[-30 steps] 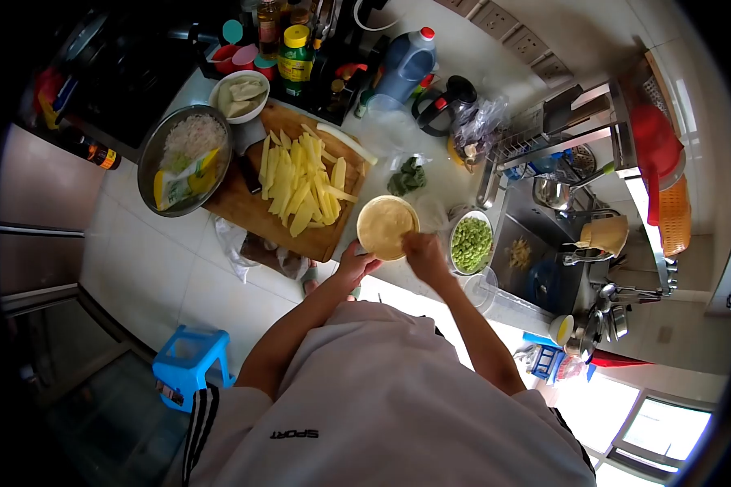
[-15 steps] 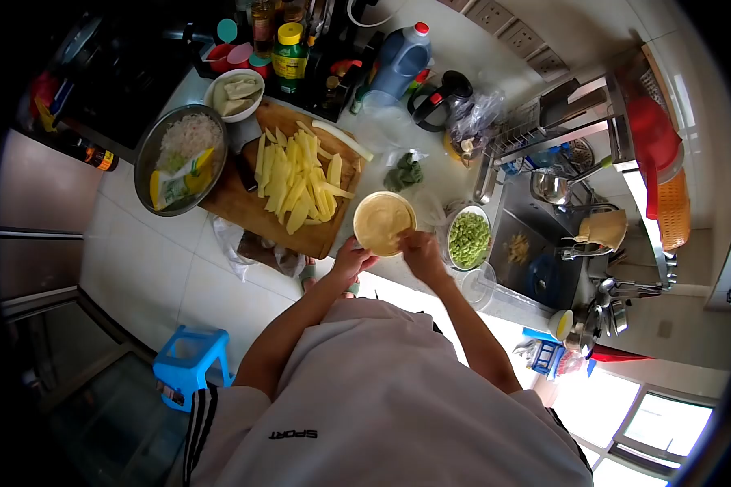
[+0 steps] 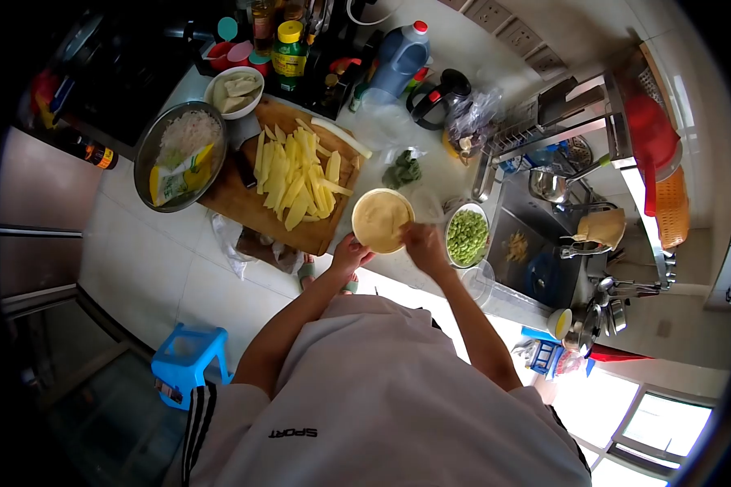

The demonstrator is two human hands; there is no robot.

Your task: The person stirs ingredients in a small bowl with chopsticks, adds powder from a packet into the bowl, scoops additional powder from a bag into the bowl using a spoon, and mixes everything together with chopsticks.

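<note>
A round bowl with a smooth pale yellow mixture is near the counter's front edge. My left hand grips its lower left rim, fingers closed. At the bowl's right side my right hand is closed in a pinch; what it holds is too small and hidden to make out. Chopped green vegetable fills a white bowl just right of that hand. To the left, cut yellow strips lie on a wooden cutting board, with a long white stalk along its upper edge.
A metal bowl with white shreds and a yellow packet stands left of the board, below a bowl of pale chunks. Leafy greens, a blue jug and a kettle stand behind. The sink is right; a blue stool stands on the floor.
My right hand has moved slightly about the bowl's right side, in small motions. My left hand keeps its grip on the rim. The whole view has shifted a little.
</note>
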